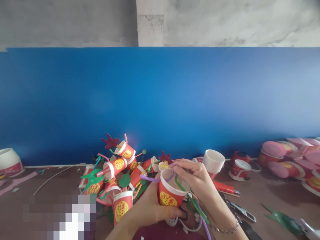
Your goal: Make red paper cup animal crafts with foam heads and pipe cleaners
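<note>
My left hand is wrapped round a red paper cup with a white rim and a yellow printed emblem, tilted with its mouth up toward me. At the far rim, my right hand pinches a thin purple strip, which curves from inside the cup out over its left side. A green strip also bends inside the cup and runs out over the right rim. Below the right wrist hang a green leaf-like piece and another purple strip. My right fingertips are partly hidden.
Decorated red cups lie heaped to the left. A white cup, a tape roll, an orange-red utility knife and green-bladed scissors are on the right. Pink-topped cups sit farther right. A blue panel stands behind.
</note>
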A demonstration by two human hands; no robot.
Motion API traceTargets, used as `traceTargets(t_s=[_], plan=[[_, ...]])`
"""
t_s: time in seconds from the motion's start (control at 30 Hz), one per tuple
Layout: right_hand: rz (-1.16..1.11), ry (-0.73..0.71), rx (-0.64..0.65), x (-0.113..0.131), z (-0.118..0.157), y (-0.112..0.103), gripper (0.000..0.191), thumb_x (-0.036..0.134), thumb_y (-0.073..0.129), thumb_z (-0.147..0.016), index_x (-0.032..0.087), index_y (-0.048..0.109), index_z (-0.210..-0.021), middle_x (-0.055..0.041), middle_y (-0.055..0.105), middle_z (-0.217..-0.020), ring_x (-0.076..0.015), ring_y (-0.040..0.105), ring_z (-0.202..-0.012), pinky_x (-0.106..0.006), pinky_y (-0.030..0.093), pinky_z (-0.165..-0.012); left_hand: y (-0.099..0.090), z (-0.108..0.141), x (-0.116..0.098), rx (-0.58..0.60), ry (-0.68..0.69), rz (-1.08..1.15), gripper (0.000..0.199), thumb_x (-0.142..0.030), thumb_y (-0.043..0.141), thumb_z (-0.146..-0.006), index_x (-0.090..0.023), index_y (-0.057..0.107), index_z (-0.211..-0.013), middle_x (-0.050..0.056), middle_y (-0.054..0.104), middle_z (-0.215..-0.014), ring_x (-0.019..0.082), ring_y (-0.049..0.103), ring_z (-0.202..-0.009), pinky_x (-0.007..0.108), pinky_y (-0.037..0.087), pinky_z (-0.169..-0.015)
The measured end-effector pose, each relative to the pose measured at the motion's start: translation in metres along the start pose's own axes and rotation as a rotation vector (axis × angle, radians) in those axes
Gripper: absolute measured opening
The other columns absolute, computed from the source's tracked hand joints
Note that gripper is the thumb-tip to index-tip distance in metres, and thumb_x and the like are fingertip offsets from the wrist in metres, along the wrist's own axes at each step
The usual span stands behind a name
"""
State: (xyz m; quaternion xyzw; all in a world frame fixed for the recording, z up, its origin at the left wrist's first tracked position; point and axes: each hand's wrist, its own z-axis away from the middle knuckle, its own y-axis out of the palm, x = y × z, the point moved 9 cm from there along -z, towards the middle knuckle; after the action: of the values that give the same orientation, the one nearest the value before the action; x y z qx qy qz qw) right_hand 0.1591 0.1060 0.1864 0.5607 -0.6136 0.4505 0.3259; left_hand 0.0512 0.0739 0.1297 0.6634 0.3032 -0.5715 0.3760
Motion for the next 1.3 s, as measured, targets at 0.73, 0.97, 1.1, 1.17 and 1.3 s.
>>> traceTargets(t_s=[0.73,0.97,1.1,1.17,1.3], plan=[[-0.106,0.166,-0.177,-0.020,-0.004,-0.032,0.042,0.055,0.060,-0.080,0.022,0.071,-0.103,-0.0070,0.071,-0.107,-0.0234,0.060,-0.101,-0.035,0.045,-0.088,-0.051,-0.015,0.033,-0.416,0.062,0.172,0.072,-0.044,0.083,-0.057,-0.015,0.056,-0.118,0.015,0.069,-0.110,0.033,0.063,-0.104,0.044,0.048,-0.092],[-0.168,0.217,-0.131,-0.039,-0.013,-0.031,0.047,0.057,0.060,-0.077,0.019,0.072,-0.101,-0.0087,0.071,-0.107,-0.0226,0.061,-0.095,-0.031,0.046,-0.077,-0.058,-0.022,0.031,-0.457,0.086,0.213,0.065,-0.038,0.084,-0.054,-0.011,0.062,-0.109,0.016,0.072,-0.102,0.035,0.065,-0.098,0.047,0.048,-0.090],[-0.282,0.325,-0.080,-0.067,-0.016,-0.024,0.047,0.056,0.062,-0.075,0.015,0.072,-0.096,-0.0090,0.072,-0.095,-0.0203,0.063,-0.083,-0.026,0.044,-0.061,-0.060,-0.006,0.036,-0.528,0.094,0.114,0.054,-0.036,0.080,-0.063,-0.013,0.061,-0.107,0.015,0.070,-0.107,0.033,0.064,-0.102,0.046,0.047,-0.092],[-0.345,0.379,-0.085,-0.080,-0.009,-0.019,0.043,0.052,0.064,-0.073,0.014,0.072,-0.091,-0.0091,0.072,-0.088,-0.0191,0.063,-0.076,-0.026,0.044,-0.058,-0.056,0.005,0.038,-0.545,0.125,0.117,0.053,-0.035,0.078,-0.067,-0.013,0.059,-0.111,0.014,0.068,-0.113,0.031,0.063,-0.106,0.043,0.047,-0.094],[-0.533,0.486,-0.243,-0.108,0.028,-0.004,0.029,0.039,0.060,-0.071,0.015,0.068,-0.085,-0.0059,0.068,-0.069,-0.0155,0.059,-0.056,-0.026,0.044,-0.051,-0.052,0.025,0.048,-0.606,0.128,0.079,0.048,-0.037,0.074,-0.070,-0.014,0.061,-0.110,0.013,0.069,-0.112,0.028,0.063,-0.106,0.038,0.047,-0.093]])
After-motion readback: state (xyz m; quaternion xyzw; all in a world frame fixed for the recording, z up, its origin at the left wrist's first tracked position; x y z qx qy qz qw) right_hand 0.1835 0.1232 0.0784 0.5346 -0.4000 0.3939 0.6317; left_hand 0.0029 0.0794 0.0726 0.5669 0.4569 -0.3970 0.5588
